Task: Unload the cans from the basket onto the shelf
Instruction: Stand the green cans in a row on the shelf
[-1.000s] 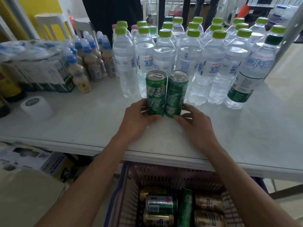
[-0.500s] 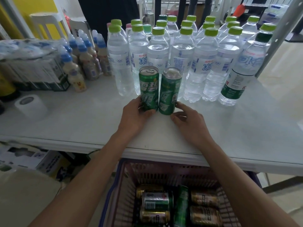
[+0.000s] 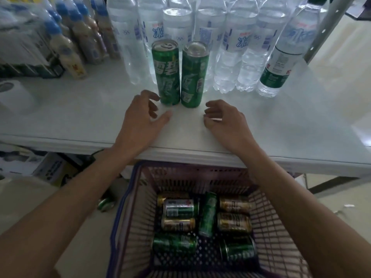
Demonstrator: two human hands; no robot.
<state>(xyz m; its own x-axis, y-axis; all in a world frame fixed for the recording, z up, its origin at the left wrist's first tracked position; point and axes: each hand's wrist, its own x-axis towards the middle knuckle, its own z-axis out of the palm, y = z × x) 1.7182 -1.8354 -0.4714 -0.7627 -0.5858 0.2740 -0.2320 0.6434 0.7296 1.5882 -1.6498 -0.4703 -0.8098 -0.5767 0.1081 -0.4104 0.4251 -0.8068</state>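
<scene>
Basket (image 3: 122, 205) below the front edge of the shelf (image 3: 281, 129) holds loose cans (image 3: 178, 207) lying flat. Left hand (image 3: 140, 117), right hand (image 3: 225, 119) empty, fingers slack, over the shelf. Two green cans (image 3: 167, 73) stand upright beyond. Placing judged done; next, reach down, grip another.

two cans (image 3: 179, 74) upright on the shelf (image 3: 84, 117) before water bottles (image 3: 230, 47), basket (image 3: 128, 207) below

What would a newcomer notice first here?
The left green can and right green can stand upright side by side on the white shelf before water bottles. The left hand and right hand, open and empty, are just short of them. Below, a purple basket holds more cans lying down.
</scene>
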